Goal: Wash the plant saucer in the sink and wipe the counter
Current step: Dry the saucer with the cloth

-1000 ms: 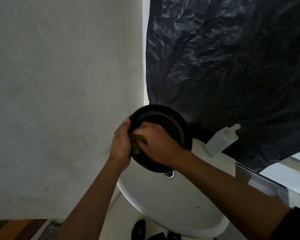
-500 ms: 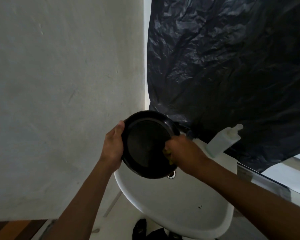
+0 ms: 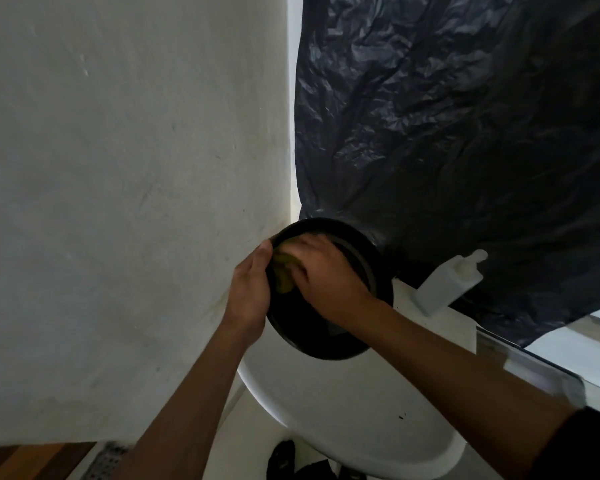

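A round black plant saucer (image 3: 364,271) is held tilted above the white sink (image 3: 343,410). My left hand (image 3: 250,292) grips its left rim, thumb over the edge. Inside the saucer, near that left edge, my right hand (image 3: 326,275) presses a yellow-green sponge (image 3: 283,271) against the surface, fingers curled over it. The sink's drain is hidden behind the saucer.
A white pump bottle (image 3: 447,285) stands on the sink's back ledge to the right. Black plastic sheeting (image 3: 465,133) hangs behind the sink. A pale wall (image 3: 118,202) fills the left. A glass panel edge (image 3: 534,365) runs along the right.
My right hand with the sponge has swept from the saucer's right edge back to its left side, close to my left hand. The saucer has tipped slightly.
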